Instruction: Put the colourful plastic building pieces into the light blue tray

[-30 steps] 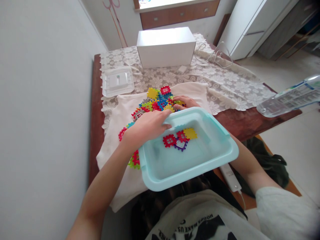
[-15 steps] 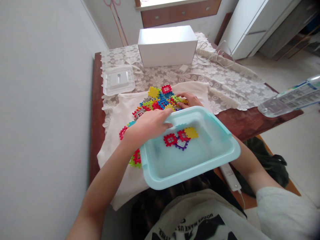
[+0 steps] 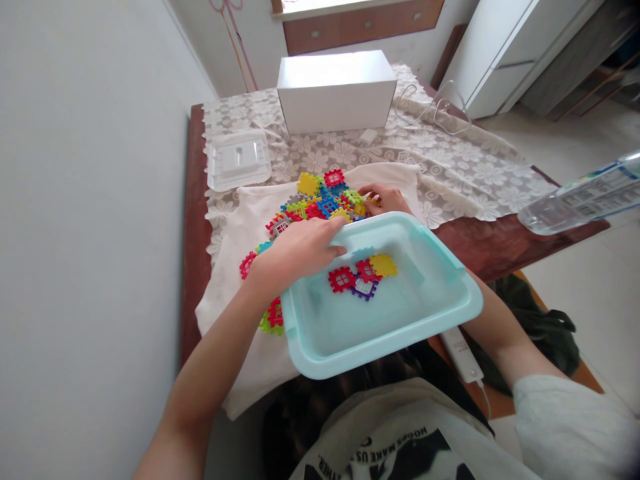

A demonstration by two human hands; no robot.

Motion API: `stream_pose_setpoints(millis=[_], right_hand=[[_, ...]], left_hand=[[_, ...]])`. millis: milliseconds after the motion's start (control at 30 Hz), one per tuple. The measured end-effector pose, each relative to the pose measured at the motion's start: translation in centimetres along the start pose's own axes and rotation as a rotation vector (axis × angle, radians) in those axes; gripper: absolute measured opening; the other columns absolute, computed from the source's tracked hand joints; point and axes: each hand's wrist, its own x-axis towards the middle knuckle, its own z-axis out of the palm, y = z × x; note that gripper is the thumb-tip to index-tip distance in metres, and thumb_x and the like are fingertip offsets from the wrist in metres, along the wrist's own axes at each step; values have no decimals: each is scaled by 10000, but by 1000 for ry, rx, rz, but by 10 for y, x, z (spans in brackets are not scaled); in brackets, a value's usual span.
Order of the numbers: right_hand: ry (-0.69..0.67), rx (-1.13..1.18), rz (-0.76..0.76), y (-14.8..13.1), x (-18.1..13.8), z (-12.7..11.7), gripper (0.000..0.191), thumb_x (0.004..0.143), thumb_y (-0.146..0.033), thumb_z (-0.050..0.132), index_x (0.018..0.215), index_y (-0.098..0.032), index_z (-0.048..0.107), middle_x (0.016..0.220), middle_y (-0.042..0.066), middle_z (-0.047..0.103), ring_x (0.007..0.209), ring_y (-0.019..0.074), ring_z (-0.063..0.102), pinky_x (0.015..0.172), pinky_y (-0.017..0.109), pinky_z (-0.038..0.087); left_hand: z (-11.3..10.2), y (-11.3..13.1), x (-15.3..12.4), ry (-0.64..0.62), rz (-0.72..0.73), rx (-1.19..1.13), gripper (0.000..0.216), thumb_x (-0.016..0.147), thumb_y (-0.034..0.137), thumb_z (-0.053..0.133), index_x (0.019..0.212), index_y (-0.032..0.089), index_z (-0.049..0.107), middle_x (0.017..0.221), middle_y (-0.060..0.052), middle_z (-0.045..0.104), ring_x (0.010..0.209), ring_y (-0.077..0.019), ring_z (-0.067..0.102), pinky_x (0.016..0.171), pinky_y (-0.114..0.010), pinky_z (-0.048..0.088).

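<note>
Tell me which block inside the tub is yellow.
The yellow block at the right end of the cluster in the tub; its neighbours are red and purple.

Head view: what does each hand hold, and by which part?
The left hand holds the light blue tub by its far rim. The right hand rests on the coloured blocks; its grip cannot be told.
</note>
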Motion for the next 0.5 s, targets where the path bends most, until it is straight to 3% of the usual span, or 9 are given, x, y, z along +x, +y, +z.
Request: stream_pose_setpoints(millis=[133,367,500], right_hand=[[40,-10,10,-8,-1,-2,270,861,-396,741,1067,-249,836,1090,74,841,864,255,730,905,413,625],[103,-43,33,-13,-3,-4,391,918,-552,696,1027,-209,848,873,81,812,781,247,694,781,394,562],[174,-84,66,-12,-3,-7,385,927,-533,689,1003,-190,846,816,76,788,743,239,677,743,386,544]], left_hand=[[1,-1,0,5,1,-6,297,1074,408,635,1318,238,636,1217,-126,814,1164,-355,785,914,-379,579],[1,0,-1,8,7,-9,299,1074,402,634,1321,234,639,1228,-132,814,1162,-368,787,914,-392,584],[0,1,-1,0,-1,-8,304,1074,399,631,1331,238,637,1231,-130,815,1175,-364,785,928,-387,585]])
